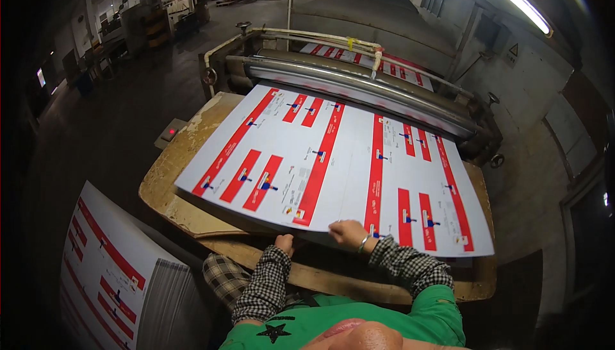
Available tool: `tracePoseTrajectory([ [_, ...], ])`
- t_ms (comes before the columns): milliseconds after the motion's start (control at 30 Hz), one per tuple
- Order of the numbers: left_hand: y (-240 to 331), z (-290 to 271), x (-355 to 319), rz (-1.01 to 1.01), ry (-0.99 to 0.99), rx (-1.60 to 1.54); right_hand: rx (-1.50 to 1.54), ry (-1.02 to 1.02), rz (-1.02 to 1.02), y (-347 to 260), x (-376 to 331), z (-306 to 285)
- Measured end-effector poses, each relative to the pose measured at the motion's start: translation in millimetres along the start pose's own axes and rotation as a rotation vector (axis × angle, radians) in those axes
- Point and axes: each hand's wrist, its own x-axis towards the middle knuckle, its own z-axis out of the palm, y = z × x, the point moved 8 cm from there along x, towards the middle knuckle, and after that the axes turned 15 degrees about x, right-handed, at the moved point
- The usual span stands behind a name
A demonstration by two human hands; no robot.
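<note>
A large white printed sheet (346, 151) with red bands and small blue marks lies on the worn wooden feed table (168, 164). Its far edge is under the metal roller (359, 97) of a machine. My right hand (349, 234) pinches the sheet's near edge, right of its middle. Close to the table's front edge, my left hand (284, 243) is closed just below the sheet's near edge. What its fingers hold, if anything, is hidden.
To my left stands a thick stack of similar printed sheets (96, 273). Another printed sheet (410, 77) shows beyond the roller. Handwheels (497, 161) stick out at the machine's sides. A box with a red light (170, 133) sits left of the table.
</note>
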Motion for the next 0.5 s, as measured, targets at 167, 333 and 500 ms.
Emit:
tracePoseTrajectory([
  [167, 22.1, 22.2, -13.5, 0.227, -0.19, -0.122, 0.04, -0.03, 0.051, 38.0, 5.7, 31.1],
  [333, 42.6, 33.1, -42.0, 0.282, -0.301, -0.115, 0.055, 0.261, 0.294, 93.4, 59.0, -13.1],
  [500, 43.9, 34.8, -44.0, 0.263, -0.28, -0.145, -0.125, -0.032, 0.049, 51.7, 52.8, 34.5],
])
